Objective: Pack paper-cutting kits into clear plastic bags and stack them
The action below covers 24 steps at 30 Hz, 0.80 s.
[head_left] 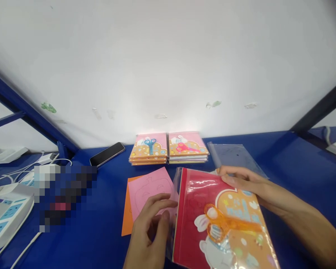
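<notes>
A clear plastic bag [177, 179] holds a red paper craft pack [194, 220] with a rabbit picture and orange scissors [217, 224] showing on its front. My right hand [240, 181] grips the pack's upper right edge, thumb on the front and fingers behind. The curled fingers of my left hand [149, 228] are at the bag's loose left edge, with thumb and forefinger close to the film. The pack is tilted, turned toward me. Beneath and left of it lie a pink sheet [148, 186] with a pumpkin outline and an orange sheet [127, 216].
Two stacks of similar packs stand by the wall, one topped with blue scissors [150, 145], the other with pink scissors [186, 148]. An empty clear bag [238, 157] lies right of them. A phone [108, 154], white cables and power strips [9, 216] occupy the left of the blue table [100, 239].
</notes>
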Available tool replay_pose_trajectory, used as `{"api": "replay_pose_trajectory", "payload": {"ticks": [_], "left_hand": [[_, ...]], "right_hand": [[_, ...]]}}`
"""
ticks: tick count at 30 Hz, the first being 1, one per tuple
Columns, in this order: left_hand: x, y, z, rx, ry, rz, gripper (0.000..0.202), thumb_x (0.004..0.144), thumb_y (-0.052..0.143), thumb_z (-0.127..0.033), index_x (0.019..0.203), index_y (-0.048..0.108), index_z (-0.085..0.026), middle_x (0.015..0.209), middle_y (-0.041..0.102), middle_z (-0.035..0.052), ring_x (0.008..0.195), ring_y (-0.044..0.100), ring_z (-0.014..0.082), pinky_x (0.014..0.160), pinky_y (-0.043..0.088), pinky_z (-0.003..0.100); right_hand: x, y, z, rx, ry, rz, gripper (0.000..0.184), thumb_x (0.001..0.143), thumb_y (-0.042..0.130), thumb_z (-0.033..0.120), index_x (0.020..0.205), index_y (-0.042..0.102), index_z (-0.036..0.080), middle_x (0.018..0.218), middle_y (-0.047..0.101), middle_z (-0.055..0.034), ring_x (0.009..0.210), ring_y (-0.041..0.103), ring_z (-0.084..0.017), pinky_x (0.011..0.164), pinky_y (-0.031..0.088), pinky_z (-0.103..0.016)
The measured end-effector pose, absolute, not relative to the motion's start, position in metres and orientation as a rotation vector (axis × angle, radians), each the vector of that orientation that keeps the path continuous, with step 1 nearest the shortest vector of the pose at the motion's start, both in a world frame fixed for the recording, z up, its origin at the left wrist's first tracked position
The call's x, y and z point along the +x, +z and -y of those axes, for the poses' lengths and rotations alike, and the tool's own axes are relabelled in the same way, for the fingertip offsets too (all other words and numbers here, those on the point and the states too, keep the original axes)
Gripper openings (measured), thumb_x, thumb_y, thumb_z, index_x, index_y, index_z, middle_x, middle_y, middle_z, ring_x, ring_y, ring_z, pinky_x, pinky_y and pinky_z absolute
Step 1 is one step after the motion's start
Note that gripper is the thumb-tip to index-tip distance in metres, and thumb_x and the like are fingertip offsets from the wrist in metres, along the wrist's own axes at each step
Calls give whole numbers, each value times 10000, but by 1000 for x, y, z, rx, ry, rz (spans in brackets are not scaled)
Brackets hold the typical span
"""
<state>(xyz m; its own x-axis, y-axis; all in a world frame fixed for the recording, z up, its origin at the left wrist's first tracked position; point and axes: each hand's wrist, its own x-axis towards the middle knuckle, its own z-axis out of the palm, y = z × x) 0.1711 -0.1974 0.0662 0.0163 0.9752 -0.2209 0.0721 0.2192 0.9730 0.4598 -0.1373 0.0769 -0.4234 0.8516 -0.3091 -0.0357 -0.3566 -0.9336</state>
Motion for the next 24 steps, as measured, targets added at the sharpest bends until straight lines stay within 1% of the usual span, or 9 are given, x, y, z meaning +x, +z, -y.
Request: {"api": "replay_pose_trajectory", "payload": {"ticks": [2,4,6,10,13,15,19,21,24], "left_hand": [[174,68,201,961,987,-1323,326,799,768,-504,1016,809,-265,1275,719,97,989,728,284,742,603,320],[178,69,203,816,956,-1330,389,751,826,-497,1050,796,-251,1177,760,105,1029,727,305,772,611,343],[182,68,201,726,929,-1303,466,722,861,-490,1094,776,-223,1094,780,111,952,747,292,731,609,335],[189,66,189,698,919,-1158,523,747,850,-497,1151,747,-182,1075,783,121,717,737,215,559,559,268],[190,65,182,673,963,-1177,474,745,861,-471,1115,746,-197,1102,782,99,778,754,223,568,566,248],[189,66,181,652,971,-1182,451,742,865,-463,1087,745,-200,1104,786,94,887,767,258,642,598,266],[186,66,183,652,965,-1167,410,748,858,-463,1043,747,-202,1122,789,99,1008,759,289,784,626,312],[183,64,183,628,972,-1175,418,747,860,-449,1067,739,-210,1149,781,95,997,761,287,742,643,316],[178,60,181,579,952,-1192,518,738,871,-405,1190,695,-222,1142,772,85,908,767,268,584,658,314]], "right_hand": [[460,72,137,-1129,1858,1226,329,906,718,501,813,607,205,760,617,11,645,561,-120,577,405,-210],[458,67,138,-1197,1802,1153,315,869,763,501,843,642,210,767,652,9,643,597,-128,576,451,-208],[453,65,141,-1268,1724,1007,334,843,769,548,905,683,232,840,719,-14,706,673,-166,635,537,-247],[439,65,153,-1270,1713,949,538,890,571,727,1060,735,242,864,777,-82,848,758,-287,769,625,-401],[435,66,162,-1313,1657,1141,525,853,681,671,1139,747,235,742,756,-54,786,760,-290,764,632,-408],[437,68,165,-1353,1596,1222,471,827,749,608,1134,760,251,708,745,-32,738,745,-276,718,627,-379],[451,71,164,-1412,1502,1200,430,879,705,579,1170,751,266,758,754,-30,683,708,-227,628,582,-315],[463,73,163,-1473,1399,1194,430,880,703,576,1158,752,251,681,718,-24,583,639,-182,527,514,-267],[487,77,160,-1577,1194,1125,426,815,758,588,1036,776,225,557,634,-17,473,521,-157,423,406,-263]]}}
